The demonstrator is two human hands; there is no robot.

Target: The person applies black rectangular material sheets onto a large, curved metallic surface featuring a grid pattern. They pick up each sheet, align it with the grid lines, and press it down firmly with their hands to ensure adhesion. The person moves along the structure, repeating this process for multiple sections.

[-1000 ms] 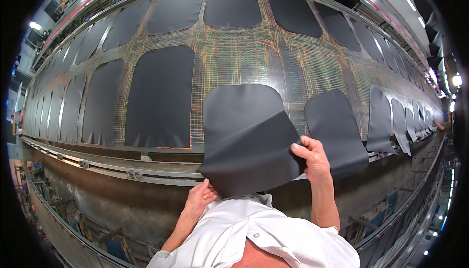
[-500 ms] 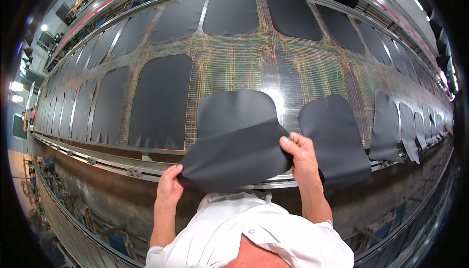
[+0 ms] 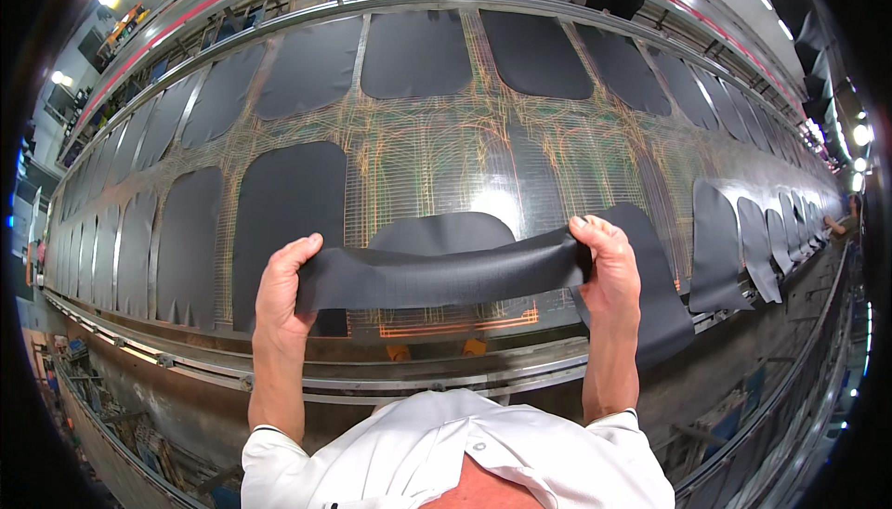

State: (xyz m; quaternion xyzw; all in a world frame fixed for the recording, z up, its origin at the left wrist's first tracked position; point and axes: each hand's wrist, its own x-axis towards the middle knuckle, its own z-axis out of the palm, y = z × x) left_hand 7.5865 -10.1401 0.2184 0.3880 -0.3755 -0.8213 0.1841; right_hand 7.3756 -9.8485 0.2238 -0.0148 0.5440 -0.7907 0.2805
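A black flexible sheet [image 3: 441, 272] with a rounded far end is stretched between my hands above the near edge of the long table [image 3: 446, 156]. My left hand [image 3: 286, 281] pinches its left corner, thumb on top. At the right corner, my right hand [image 3: 609, 258] grips it the same way. The held edge is lifted and curls over, while the rounded far end lies low at the table surface behind it. To the left a flat black sheet [image 3: 288, 202] lies on the table. Another black sheet [image 3: 641, 277], right of my right hand, hangs over the near edge.
Rows of similar black sheets run along both sides of the table, which carries orange, green and yellow printed lines. A metal rail [image 3: 409, 374] borders the near edge, with two orange blocks [image 3: 474, 347] beside it. Another person's arm [image 3: 844, 226] reaches in at the far right.
Both hands have risen and moved farther apart, lifting the sheet's near edge up and away from me. Orange lines on the table's near edge now show beneath it.
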